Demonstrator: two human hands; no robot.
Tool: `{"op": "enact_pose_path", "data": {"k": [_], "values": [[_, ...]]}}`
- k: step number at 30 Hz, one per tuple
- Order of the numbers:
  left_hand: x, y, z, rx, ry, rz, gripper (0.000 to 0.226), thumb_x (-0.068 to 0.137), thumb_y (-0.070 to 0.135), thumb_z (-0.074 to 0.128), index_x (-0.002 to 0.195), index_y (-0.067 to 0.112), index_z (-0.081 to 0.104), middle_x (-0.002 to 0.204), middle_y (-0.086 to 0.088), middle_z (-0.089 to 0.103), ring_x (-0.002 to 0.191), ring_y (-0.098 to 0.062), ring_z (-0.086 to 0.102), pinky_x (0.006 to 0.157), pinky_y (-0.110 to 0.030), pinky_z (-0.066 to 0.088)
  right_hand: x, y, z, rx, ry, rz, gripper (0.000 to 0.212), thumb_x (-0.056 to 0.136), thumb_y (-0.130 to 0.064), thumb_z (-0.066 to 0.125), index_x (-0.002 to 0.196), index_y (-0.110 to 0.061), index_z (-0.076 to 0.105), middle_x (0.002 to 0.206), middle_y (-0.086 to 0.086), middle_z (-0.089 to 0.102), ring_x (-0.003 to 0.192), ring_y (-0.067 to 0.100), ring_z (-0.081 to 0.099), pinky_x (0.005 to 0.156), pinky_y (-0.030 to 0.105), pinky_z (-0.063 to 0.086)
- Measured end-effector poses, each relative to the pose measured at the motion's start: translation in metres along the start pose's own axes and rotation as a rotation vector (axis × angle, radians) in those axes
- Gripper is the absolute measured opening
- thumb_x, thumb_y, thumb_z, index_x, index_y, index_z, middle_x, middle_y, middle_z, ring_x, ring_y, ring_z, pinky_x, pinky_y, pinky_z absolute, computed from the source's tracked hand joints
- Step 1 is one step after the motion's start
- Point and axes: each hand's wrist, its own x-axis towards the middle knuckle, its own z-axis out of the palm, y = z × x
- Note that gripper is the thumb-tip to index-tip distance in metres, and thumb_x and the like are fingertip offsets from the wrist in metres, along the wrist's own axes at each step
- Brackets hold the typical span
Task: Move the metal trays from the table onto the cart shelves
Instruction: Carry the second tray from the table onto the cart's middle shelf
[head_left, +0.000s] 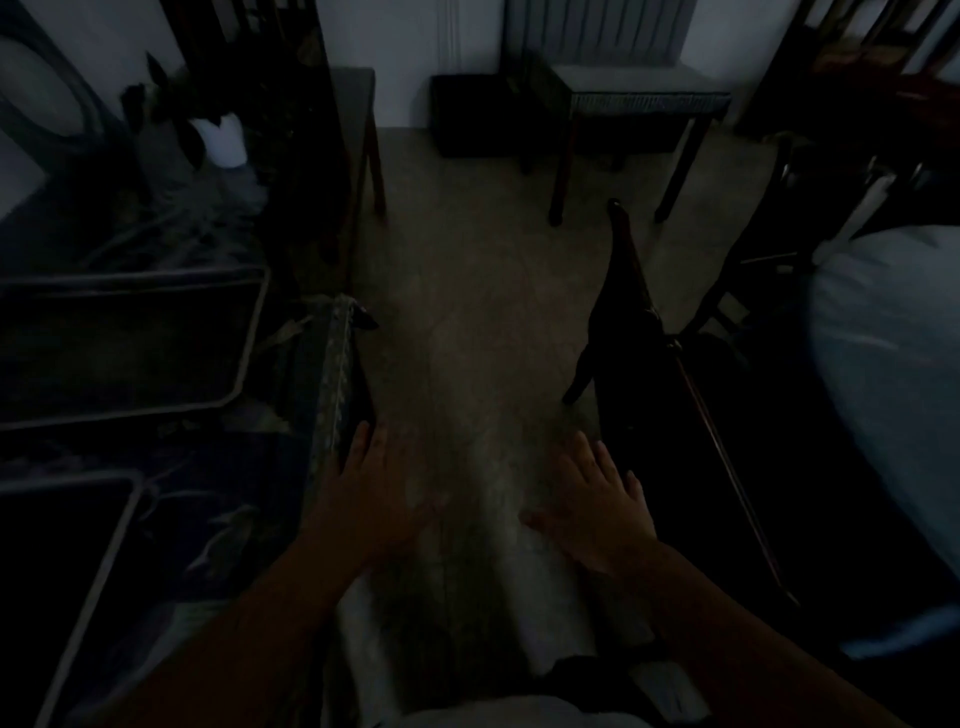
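The room is very dark. Two metal trays lie on the patterned tablecloth of the table (311, 374) at my left: one tray (249, 332) further off, another tray (104, 530) close to me at the lower left. My left hand (382, 488) hovers open beside the table's edge, fingers spread, holding nothing. My right hand (597, 504) is open too, out over the floor next to a dark piece of furniture (727, 467) on the right. I cannot make out any cart shelves with certainty.
A pale floor aisle (467, 312) runs ahead between the table and dark chairs. A small table (639, 98) and a dark box (472, 114) stand at the far wall. A potted plant (223, 135) sits on the left table. A pale rounded shape (893, 389) fills the right.
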Motion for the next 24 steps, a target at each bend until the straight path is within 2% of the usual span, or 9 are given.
{"op": "enact_pose_path", "data": {"k": [2, 4, 7, 9, 11, 14, 18, 24], "values": [[0.037, -0.001, -0.009, 0.036, -0.004, 0.008, 0.103, 0.077, 0.084, 0.029, 0.155, 0.027, -0.006, 0.164, -0.005, -0.015, 0.15, -0.027, -0.015, 0.119, -0.055, 0.003, 0.041, 0.005, -0.005, -0.004, -0.001, 0.005, 0.103, 0.063, -0.092, 0.02, 0.148, -0.035, 0.004, 0.159, -0.008, -0.014, 0.145, 0.018, -0.014, 0.114, 0.053, 0.006], [0.075, -0.004, -0.014, 0.062, -0.006, -0.023, 0.098, 0.081, 0.079, 0.032, 0.156, 0.027, -0.003, 0.164, -0.005, -0.015, 0.15, -0.027, -0.014, 0.119, -0.056, 0.006, 0.084, 0.011, -0.008, -0.019, -0.021, -0.012, 0.098, 0.067, -0.088, 0.024, 0.148, -0.035, 0.005, 0.16, -0.008, -0.013, 0.146, 0.017, -0.014, 0.114, 0.052, 0.007], [0.128, -0.007, -0.022, 0.077, -0.013, -0.056, 0.097, 0.082, 0.081, 0.028, 0.156, 0.027, -0.003, 0.164, -0.006, -0.015, 0.15, -0.027, -0.013, 0.12, -0.056, 0.007, 0.148, 0.018, -0.017, -0.036, -0.019, -0.053, 0.098, 0.068, -0.087, 0.022, 0.149, -0.033, 0.005, 0.16, -0.007, -0.013, 0.146, 0.018, -0.013, 0.114, 0.052, 0.008], [0.203, -0.014, -0.025, 0.018, 0.01, -0.143, 0.094, 0.082, 0.082, 0.026, 0.155, 0.03, -0.001, 0.164, -0.006, -0.014, 0.15, -0.028, -0.013, 0.119, -0.055, 0.008, 0.243, 0.027, -0.027, -0.043, -0.035, -0.066, 0.102, 0.065, -0.089, 0.016, 0.149, -0.032, 0.004, 0.16, -0.006, -0.011, 0.146, 0.018, -0.011, 0.114, 0.052, 0.011], [0.212, -0.017, -0.028, 0.025, 0.029, -0.129, 0.092, 0.082, 0.082, 0.026, 0.155, 0.033, 0.001, 0.164, -0.006, -0.014, 0.15, -0.028, -0.013, 0.118, -0.052, 0.009, 0.259, 0.024, -0.037, -0.076, -0.023, -0.101, 0.105, 0.062, -0.09, 0.012, 0.149, -0.032, 0.0, 0.161, -0.004, -0.01, 0.147, 0.019, -0.009, 0.114, 0.052, 0.014], [0.262, -0.03, -0.034, 0.011, 0.057, -0.239, 0.094, 0.078, 0.086, 0.02, 0.155, 0.036, -0.001, 0.165, -0.005, -0.01, 0.151, -0.027, -0.008, 0.118, -0.052, 0.011, 0.342, 0.024, -0.05, -0.06, -0.089, -0.157, 0.108, 0.059, -0.091, 0.013, 0.149, -0.034, -0.003, 0.16, -0.005, -0.011, 0.147, 0.02, -0.009, 0.113, 0.054, 0.014], [0.3, -0.073, -0.047, -0.131, 0.088, -0.456, 0.102, 0.07, 0.091, 0.008, 0.154, 0.034, 0.001, 0.166, -0.002, -0.003, 0.151, -0.025, -0.004, 0.117, -0.054, 0.012, 0.45, -0.027, -0.067, -0.126, -0.136, -0.327, 0.098, 0.072, -0.084, 0.032, 0.149, -0.033, -0.001, 0.161, -0.002, -0.01, 0.147, 0.022, -0.006, 0.114, 0.054, 0.015], [0.28, -0.174, -0.041, -0.302, 0.154, -0.84, 0.103, 0.069, 0.091, 0.006, 0.155, 0.034, 0.001, 0.165, -0.002, -0.006, 0.151, -0.023, -0.006, 0.119, -0.053, 0.01, 0.55, -0.181, -0.052, -0.205, -0.155, -0.636, 0.097, 0.074, -0.08, 0.035, 0.15, -0.025, 0.009, 0.161, 0.003, 0.002, 0.146, 0.024, 0.002, 0.113, 0.053, 0.018]]}}
